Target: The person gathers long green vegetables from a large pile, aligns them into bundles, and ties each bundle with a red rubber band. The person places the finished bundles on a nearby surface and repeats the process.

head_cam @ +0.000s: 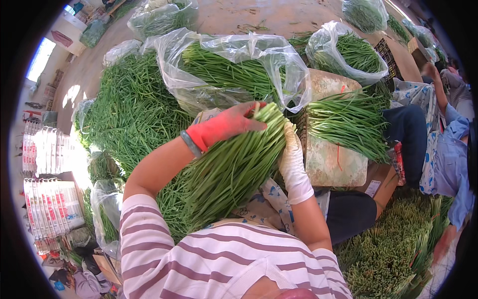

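Note:
A thick bundle of garlic chives (235, 168) lies slantwise in front of my chest, pale cut ends up and to the right, leaves hanging down to the left. My left hand (229, 121), in a red glove, lies over the upper end of the bundle, thumb and fingers around the stems. Along the right side, my right hand (295, 160) in a whitish glove grips the stems near their cut ends; its fingers are partly hidden behind them. To the right, another bundle of chives (343, 123) rests across a worn board (336, 170), with red ties near it.
A large heap of loose chives (130, 101) spreads at the left. Beyond my hands stands an open clear plastic bag (254, 46) of chives; another bag (325, 37) is at upper right. Tied bundles (384, 243) cover the lower right. A person in a blue shirt (448, 157) sits at right.

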Demonstrator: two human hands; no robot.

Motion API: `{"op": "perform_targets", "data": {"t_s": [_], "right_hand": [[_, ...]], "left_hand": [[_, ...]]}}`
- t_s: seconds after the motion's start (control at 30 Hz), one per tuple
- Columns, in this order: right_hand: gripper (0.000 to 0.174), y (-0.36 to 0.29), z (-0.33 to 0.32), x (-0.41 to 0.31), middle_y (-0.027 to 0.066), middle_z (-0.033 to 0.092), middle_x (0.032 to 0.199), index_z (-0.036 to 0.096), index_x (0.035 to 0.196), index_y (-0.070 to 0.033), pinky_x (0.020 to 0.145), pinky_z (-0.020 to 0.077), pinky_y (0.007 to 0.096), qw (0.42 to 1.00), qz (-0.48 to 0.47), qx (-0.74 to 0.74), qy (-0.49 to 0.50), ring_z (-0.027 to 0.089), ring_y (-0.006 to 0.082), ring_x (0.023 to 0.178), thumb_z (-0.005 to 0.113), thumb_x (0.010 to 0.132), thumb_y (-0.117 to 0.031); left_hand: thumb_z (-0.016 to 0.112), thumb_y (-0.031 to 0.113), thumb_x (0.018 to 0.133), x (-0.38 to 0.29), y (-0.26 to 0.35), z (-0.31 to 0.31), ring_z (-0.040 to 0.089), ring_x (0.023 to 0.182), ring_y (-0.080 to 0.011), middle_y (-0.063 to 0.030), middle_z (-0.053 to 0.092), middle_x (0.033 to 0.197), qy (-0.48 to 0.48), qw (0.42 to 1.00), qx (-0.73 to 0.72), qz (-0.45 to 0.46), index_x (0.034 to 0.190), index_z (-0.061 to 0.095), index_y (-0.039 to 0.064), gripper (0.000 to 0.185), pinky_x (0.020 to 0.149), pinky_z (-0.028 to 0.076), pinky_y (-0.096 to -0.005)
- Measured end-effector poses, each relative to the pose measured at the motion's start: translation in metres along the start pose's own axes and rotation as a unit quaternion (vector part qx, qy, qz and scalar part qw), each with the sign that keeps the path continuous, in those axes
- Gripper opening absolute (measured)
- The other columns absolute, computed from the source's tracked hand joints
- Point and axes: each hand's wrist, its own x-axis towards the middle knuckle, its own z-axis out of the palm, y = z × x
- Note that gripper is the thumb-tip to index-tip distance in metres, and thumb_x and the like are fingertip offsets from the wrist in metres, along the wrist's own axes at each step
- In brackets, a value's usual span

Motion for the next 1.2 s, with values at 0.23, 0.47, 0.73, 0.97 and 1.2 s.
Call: {"op": "perform_targets", "data": {"t_s": [0.23,0.47,0.73,0.97,1.2], "right_hand": [[0.032,0.01,-0.005,0.014,0.0039,0.069,0.113,0.065,0.124,-0.002,0.091,0.0515,0.0311,0.997,-0.024,-0.069,0.036,0.064,0.0149,0.101,0.069,0.096,-0.018],[0.03,0.006,-0.013,0.012,0.0047,0.072,0.104,0.068,0.118,-0.003,0.083,0.0565,0.0343,1.0,0.012,0.028,0.006,0.069,0.0176,0.089,0.071,0.09,-0.012],[0.017,0.011,-0.01,0.013,0.0029,0.071,0.097,0.071,0.105,-0.003,0.081,0.0523,0.0293,0.999,-0.02,0.004,0.04,0.064,0.0134,0.085,0.073,0.089,-0.003],[0.017,0.006,-0.007,0.01,0.0038,0.072,0.096,0.07,0.104,-0.003,0.083,0.0533,0.0285,0.999,-0.043,-0.032,0.004,0.066,0.0134,0.086,0.075,0.088,-0.001],[0.026,-0.11,0.055,-0.031,0.004,0.071,0.085,0.065,0.1,-0.01,0.09,0.0518,0.0368,0.968,-0.209,-0.136,0.035,0.066,0.0173,0.081,0.077,0.091,-0.03]], "left_hand": [[0.08,0.023,0.088,0.002,0.01,0.022,0.058,0.116,-0.0124,-0.0089,0.064,0.129,0.079,0.953,0.28,0.081,0.153,0.037,-0.003,0.081,0.103,0.045,-0.0285],[0.082,0.019,0.085,0.012,-0.001,-0.01,0.059,0.109,-0.0091,-0.0024,0.066,0.121,0.022,0.998,0.052,0.041,0.144,0.05,0.0,0.069,0.1,0.047,-0.0287],[0.08,0.017,0.083,0.019,-0.014,0.009,0.063,0.094,-0.0114,-0.0024,0.073,0.102,0.089,0.977,0.196,0.009,0.113,0.068,-0.001,0.038,0.09,0.05,-0.0295],[0.083,0.026,0.081,-0.003,0.0,0.029,0.063,0.092,-0.0106,-0.0032,0.072,0.1,0.064,0.98,0.173,0.069,0.112,0.069,0.002,0.042,0.086,0.05,-0.0288],[0.068,0.037,0.094,-0.076,0.051,-0.062,0.069,0.098,-0.0191,-0.009,0.071,0.111,0.124,0.947,-0.123,0.268,0.113,0.068,0.008,0.034,0.089,0.056,-0.0376]]}}
